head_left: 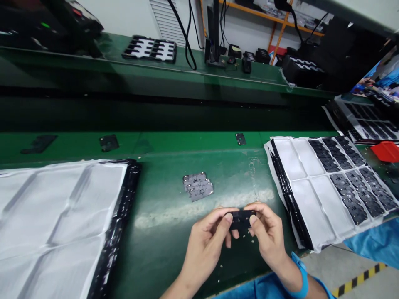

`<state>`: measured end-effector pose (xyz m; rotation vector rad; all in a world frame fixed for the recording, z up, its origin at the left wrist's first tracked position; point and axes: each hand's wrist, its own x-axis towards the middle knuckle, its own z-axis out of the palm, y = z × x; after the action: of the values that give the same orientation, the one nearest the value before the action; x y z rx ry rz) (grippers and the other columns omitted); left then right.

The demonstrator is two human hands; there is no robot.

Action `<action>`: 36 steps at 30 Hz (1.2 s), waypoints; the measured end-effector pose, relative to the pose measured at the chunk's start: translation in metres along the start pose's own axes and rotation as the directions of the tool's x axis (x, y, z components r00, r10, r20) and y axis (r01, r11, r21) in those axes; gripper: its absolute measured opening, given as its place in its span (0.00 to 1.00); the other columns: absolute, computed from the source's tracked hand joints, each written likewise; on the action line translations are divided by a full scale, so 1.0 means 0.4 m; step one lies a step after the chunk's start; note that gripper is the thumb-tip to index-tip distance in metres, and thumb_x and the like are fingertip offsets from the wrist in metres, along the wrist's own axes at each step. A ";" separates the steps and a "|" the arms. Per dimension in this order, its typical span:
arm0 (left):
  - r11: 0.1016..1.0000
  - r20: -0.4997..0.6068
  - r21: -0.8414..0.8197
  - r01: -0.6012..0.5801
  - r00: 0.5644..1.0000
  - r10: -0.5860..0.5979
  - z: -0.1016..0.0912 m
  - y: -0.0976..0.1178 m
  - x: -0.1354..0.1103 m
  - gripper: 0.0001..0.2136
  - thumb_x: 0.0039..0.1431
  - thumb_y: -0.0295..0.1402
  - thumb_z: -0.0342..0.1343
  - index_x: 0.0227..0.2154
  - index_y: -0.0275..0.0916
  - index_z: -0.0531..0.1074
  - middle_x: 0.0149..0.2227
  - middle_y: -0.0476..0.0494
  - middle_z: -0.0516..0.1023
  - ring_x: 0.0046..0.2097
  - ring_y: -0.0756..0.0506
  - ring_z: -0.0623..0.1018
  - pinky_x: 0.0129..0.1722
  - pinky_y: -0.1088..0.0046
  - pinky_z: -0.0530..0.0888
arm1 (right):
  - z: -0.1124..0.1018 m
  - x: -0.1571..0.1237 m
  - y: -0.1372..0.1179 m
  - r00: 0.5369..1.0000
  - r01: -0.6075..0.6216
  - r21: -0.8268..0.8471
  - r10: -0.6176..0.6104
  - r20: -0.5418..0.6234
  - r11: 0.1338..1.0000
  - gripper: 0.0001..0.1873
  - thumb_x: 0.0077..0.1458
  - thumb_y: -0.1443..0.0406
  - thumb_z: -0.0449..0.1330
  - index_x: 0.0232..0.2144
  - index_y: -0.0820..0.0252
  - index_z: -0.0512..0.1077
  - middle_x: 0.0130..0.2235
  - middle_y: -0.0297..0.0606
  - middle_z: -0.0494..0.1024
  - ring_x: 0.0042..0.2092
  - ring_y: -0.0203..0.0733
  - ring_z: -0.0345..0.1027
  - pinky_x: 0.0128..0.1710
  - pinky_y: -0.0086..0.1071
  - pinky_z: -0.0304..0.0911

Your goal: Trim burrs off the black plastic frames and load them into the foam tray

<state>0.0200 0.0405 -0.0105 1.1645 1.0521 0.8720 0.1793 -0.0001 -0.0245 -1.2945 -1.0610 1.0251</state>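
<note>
My left hand [208, 238] and my right hand [267, 232] meet just above the green table [162, 195], near its front edge. Together they pinch a small flat black part [240, 219], each hand gripping one end with thumb and fingers. A short stack of grey metal plates [198, 187] lies on the table a little beyond my hands, to the left. On the right, a black tray stack [330, 182] under a white liner holds rows of black parts in its right-hand pockets.
A large white-lined tray stack [62, 224] fills the left. Loose black pieces [109, 142] [240, 138] lie on the conveyor strip behind. Further back are another tray [150, 48], cables and equipment. A red box [386, 150] sits far right.
</note>
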 end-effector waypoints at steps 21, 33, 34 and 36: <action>0.993 -0.024 0.066 -0.093 0.995 0.095 -0.017 -0.005 -0.018 0.10 0.69 0.35 0.56 0.41 0.39 0.83 0.24 0.51 0.76 0.22 0.52 0.73 0.24 0.80 0.72 | -0.009 0.016 -0.007 0.973 -0.208 0.039 0.203 0.107 0.977 0.12 0.62 0.59 0.65 0.42 0.60 0.81 0.26 0.31 0.74 0.26 0.34 0.64 0.29 0.27 0.63; 0.999 -0.042 0.051 0.000 0.999 0.002 -0.024 -0.004 -0.017 0.13 0.68 0.39 0.57 0.42 0.36 0.82 0.23 0.49 0.77 0.22 0.50 0.73 0.24 0.77 0.72 | 0.000 0.032 -0.019 0.968 -0.199 -0.043 0.203 0.147 0.979 0.20 0.67 0.52 0.58 0.36 0.62 0.80 0.22 0.30 0.69 0.23 0.34 0.62 0.25 0.28 0.59; 0.998 -0.043 0.057 -0.008 0.999 0.011 -0.027 -0.005 -0.018 0.13 0.68 0.39 0.57 0.42 0.37 0.82 0.23 0.49 0.77 0.22 0.50 0.74 0.24 0.77 0.72 | 0.003 0.034 -0.018 0.970 -0.198 -0.046 0.202 0.135 0.979 0.21 0.67 0.52 0.58 0.34 0.63 0.80 0.21 0.29 0.67 0.22 0.34 0.60 0.24 0.27 0.58; 0.997 -0.043 0.072 -0.032 0.998 0.035 -0.033 -0.007 -0.020 0.12 0.68 0.38 0.56 0.43 0.37 0.82 0.24 0.49 0.77 0.22 0.51 0.74 0.25 0.77 0.72 | 0.011 0.037 -0.014 0.972 -0.199 -0.041 0.203 0.121 0.979 0.23 0.66 0.50 0.59 0.32 0.63 0.79 0.20 0.28 0.64 0.20 0.32 0.56 0.22 0.27 0.56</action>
<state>0.0051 0.0361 -0.0126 1.2302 1.1102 0.8961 0.1781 0.0151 -0.0185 -1.3971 -1.0557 1.2609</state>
